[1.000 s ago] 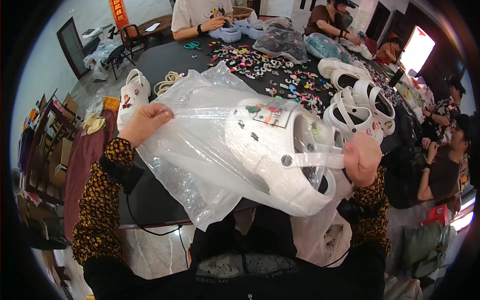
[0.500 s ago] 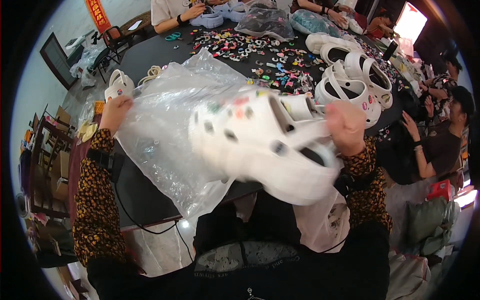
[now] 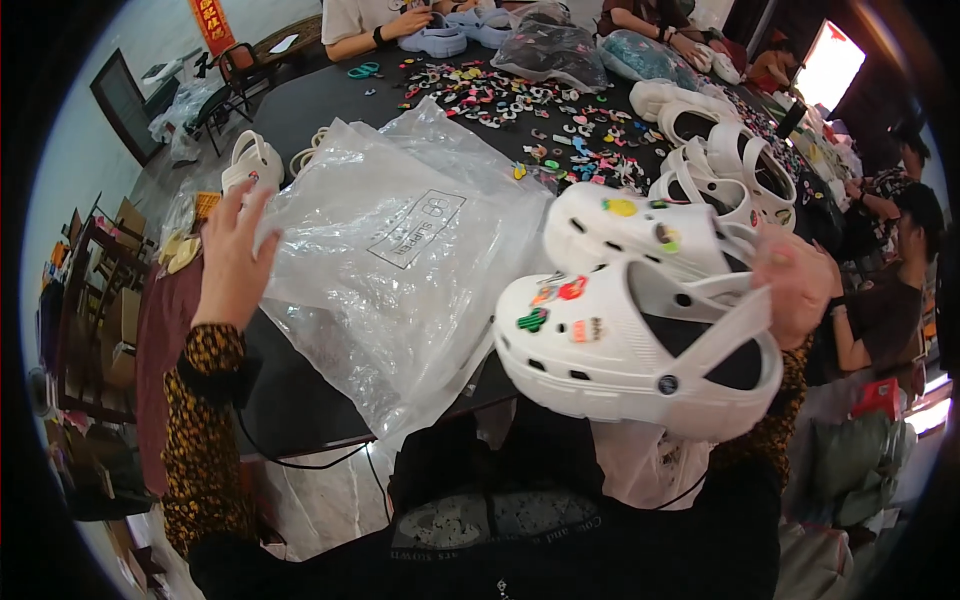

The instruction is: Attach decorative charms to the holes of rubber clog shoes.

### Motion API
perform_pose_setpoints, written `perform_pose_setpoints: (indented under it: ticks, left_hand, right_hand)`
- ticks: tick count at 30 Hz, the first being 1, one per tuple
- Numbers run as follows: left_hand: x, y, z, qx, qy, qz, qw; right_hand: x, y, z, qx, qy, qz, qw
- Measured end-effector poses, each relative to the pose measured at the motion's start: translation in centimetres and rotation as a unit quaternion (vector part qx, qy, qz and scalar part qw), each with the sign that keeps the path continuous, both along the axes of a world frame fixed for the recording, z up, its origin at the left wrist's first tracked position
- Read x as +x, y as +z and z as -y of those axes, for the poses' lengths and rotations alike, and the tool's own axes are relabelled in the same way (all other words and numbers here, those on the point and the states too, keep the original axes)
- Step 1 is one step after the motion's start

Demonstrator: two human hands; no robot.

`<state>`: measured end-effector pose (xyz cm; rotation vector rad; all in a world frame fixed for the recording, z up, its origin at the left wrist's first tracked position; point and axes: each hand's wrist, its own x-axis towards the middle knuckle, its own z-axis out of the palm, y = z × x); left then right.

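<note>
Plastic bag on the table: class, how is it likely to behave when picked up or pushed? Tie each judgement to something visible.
The bag is probably floppy: its thin film is creased all over. It is likely light for its size, as it looks nearly flat. Its glossy surface suggests it may slide fairly easily on the table.

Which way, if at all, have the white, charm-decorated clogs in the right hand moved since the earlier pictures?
Yes: the clogs moved rightward, out of the translucent plastic bag, judged against the turquoise-handled scissors.
</note>
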<state>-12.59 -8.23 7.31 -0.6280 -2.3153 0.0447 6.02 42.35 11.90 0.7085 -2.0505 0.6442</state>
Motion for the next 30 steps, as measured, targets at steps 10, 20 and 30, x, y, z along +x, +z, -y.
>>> perform_pose_setpoints:
  ticks: [10,20,30]
  left_hand:
    - [8.2,-1.3,-1.4,-0.164,-0.013,0.454,0.876]
    - [2.1,-3.7,-5.0,-0.116,-0.146,0.459,0.868]
    - [-0.6,-5.5,-2.7,0.08,-0.118,0.336,0.931]
  right_hand:
    - [-0.7,4.4,1.8,-0.355,0.041,-0.051,0.933]
    - [-10.1,4.8,10.8,-0.318,-0.014,-0.182,0.93]
    - [-13.5,-6.1,16.8,-0.014,-0.091,-0.037,0.995]
